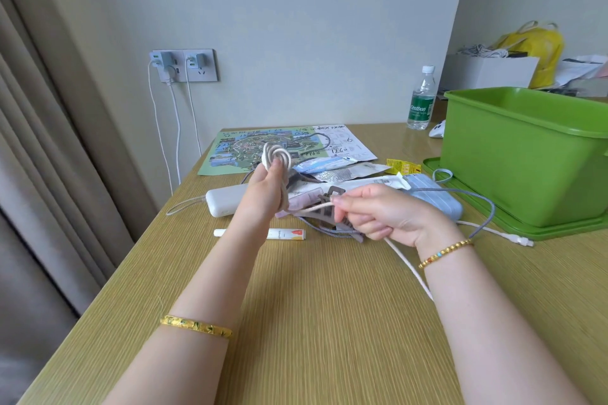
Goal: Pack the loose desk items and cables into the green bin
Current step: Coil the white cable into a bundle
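My left hand (268,189) holds up a coil of white cable (276,154), loops sticking out above the fingers. The same cable runs to my right hand (371,215), which pinches it and lets the rest trail down past my wrist to a plug end (523,242) on the desk. The green bin (526,154) stands open on its green lid (513,223) at the right. Loose items lie between: a white power bank (223,204), a blue pouch (437,197), a grey braided cable (487,207), a white-and-orange tube (286,233), packets and a brown hair clip (329,204).
A printed map (237,151) lies at the back of the wooden desk. A water bottle (421,99) and a white object (437,130) stand behind the bin. Wall sockets (184,64) hold chargers with cables hanging down. Curtains hang left; bags and boxes sit far right.
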Demonstrator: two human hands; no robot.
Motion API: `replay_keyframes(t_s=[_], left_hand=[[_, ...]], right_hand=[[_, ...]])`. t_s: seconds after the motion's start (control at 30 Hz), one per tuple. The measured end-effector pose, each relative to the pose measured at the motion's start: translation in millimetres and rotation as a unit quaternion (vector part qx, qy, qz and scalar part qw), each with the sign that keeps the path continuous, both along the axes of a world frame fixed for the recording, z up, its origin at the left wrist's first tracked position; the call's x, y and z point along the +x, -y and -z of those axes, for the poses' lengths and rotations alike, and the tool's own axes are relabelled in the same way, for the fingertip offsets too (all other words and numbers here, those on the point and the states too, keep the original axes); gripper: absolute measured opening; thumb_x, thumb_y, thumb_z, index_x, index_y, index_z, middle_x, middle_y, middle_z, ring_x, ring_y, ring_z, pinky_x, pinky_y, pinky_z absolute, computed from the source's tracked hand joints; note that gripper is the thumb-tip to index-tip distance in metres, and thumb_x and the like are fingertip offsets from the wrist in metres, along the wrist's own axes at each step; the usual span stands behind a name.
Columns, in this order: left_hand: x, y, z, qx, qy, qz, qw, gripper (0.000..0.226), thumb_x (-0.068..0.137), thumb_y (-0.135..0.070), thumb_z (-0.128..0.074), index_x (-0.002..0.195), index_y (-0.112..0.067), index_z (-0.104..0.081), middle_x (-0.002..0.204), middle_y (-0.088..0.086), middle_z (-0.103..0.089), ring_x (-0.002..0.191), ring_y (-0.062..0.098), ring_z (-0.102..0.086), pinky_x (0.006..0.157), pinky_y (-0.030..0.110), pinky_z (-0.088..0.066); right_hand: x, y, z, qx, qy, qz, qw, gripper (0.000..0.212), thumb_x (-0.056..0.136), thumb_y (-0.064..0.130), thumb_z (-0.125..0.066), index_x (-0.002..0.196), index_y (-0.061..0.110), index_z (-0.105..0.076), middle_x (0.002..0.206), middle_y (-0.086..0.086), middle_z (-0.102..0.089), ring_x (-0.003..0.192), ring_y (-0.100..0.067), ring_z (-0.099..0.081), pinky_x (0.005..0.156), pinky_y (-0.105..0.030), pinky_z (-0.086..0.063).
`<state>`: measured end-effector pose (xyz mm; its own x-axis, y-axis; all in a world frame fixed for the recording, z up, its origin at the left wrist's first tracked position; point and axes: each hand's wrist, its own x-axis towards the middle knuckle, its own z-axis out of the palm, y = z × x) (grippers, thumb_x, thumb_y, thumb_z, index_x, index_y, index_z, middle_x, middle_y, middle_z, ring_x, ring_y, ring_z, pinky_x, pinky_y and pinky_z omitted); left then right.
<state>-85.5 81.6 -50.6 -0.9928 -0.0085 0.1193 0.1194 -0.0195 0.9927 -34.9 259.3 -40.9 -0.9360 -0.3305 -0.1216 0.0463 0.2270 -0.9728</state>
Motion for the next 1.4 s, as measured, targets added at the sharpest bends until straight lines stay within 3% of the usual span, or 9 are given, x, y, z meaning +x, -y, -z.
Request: replay_keyframes(t_s=[0.1,0.27,0.4,0.57,0.9,1.1,1.2,1.3,1.4], left_hand=[[1.0,-2.8,2.9,-0.095,0.01,0.044,0.994,0.04,0.096,-0.044,-0.039,0.115,-0.013,-0.055,0.086,0.003,-0.059,0.076,0.022,-0.056,0.072,0.034,-0.046],[16.7,-6.0,2.0,-0.19,-0.047,0.225,0.955,0.032,0.089,-0.045,-0.052,0.084,-0.014,-0.053,0.065,-0.004,-0.041,0.056,0.008,-0.038,0.05,0.019,-0.034],[24.2,-6.1,0.4,-0.215,-0.042,0.312,0.924,0.011,0.093,-0.019,-0.055,0.095,-0.008,-0.053,0.071,0.006,-0.05,0.061,0.005,-0.043,0.06,0.024,-0.034],[30.3,-8.5,0.8,-0.204,-0.044,0.323,0.923,0.025,0.099,-0.025,-0.041,0.079,-0.013,-0.051,0.071,-0.001,-0.055,0.065,0.009,-0.059,0.058,0.018,-0.042],[24.4,-8.6,-1.6,-0.02,-0.024,0.313,0.949,0.03,0.101,-0.032,-0.031,0.081,-0.013,-0.043,0.051,-0.004,-0.047,0.038,0.011,-0.04,0.038,0.019,-0.033],[11.0,0.3,-4.2,0.079,-0.007,0.139,0.987,0.033,0.099,-0.036,-0.035,0.079,-0.016,-0.052,0.063,-0.003,-0.054,0.049,0.007,-0.049,0.04,0.017,-0.039],[8.7,-0.6,-5.0,0.15,0.036,0.066,0.986,0.032,0.098,-0.04,-0.037,0.093,-0.016,-0.059,0.08,-0.003,-0.064,0.069,0.004,-0.062,0.055,0.019,-0.05],[9.4,-2.1,-7.2,0.251,0.047,0.094,0.962,0.033,0.1,-0.04,-0.033,0.109,-0.019,-0.056,0.102,0.001,-0.069,0.095,0.013,-0.065,0.074,0.028,-0.053],[14.4,-5.1,-9.0,0.295,0.03,0.133,0.946,0.033,0.1,-0.041,-0.028,0.106,-0.021,-0.054,0.091,0.004,-0.074,0.085,0.02,-0.071,0.067,0.032,-0.058]], right_hand=[[-0.3,-2.2,-1.6,-0.095,-0.03,0.042,0.994,0.031,0.091,0.027,-0.051,0.064,0.013,-0.05,0.04,0.012,-0.028,0.031,0.0,-0.019,0.031,-0.011,-0.012],[-2.1,-0.8,-4.0,-0.199,-0.063,0.076,0.975,0.023,0.079,0.029,-0.057,0.064,0.012,-0.052,0.041,0.012,-0.027,0.032,0.0,-0.019,0.03,-0.012,-0.014],[-3.8,1.1,-1.7,-0.205,-0.083,0.091,0.971,0.021,0.088,0.02,-0.054,0.069,0.01,-0.056,0.042,0.012,-0.028,0.034,0.0,-0.02,0.031,-0.011,-0.014],[-4.9,3.1,-2.0,-0.207,-0.1,0.112,0.967,0.022,0.088,0.021,-0.054,0.068,0.012,-0.056,0.043,0.013,-0.029,0.034,0.0,-0.02,0.031,-0.011,-0.013],[-7.9,2.1,-1.4,-0.229,-0.103,0.166,0.954,0.015,0.093,0.019,-0.051,0.085,0.008,-0.058,0.045,0.012,-0.037,0.035,0.0,-0.023,0.031,-0.012,-0.013],[-8.4,-0.4,-0.4,-0.23,-0.076,0.148,0.959,0.015,0.093,0.011,-0.049,0.087,0.007,-0.062,0.048,0.009,-0.037,0.034,-0.001,-0.025,0.03,-0.012,-0.017],[-9.3,1.1,2.1,-0.164,-0.057,0.135,0.975,0.017,0.094,0.013,-0.049,0.086,0.006,-0.062,0.044,0.01,-0.038,0.031,-0.001,-0.025,0.031,-0.012,-0.017],[-9.1,4.6,5.8,-0.084,-0.033,0.104,0.99,0.026,0.095,0.022,-0.048,0.081,0.006,-0.063,0.039,0.009,-0.037,0.029,-0.003,-0.025,0.031,-0.011,-0.017],[-7.2,10.8,10.0,-0.002,-0.002,0.049,0.999,0.035,0.094,0.031,-0.049,0.073,0.007,-0.064,0.038,0.007,-0.036,0.027,-0.003,-0.024,0.031,-0.011,-0.016]])
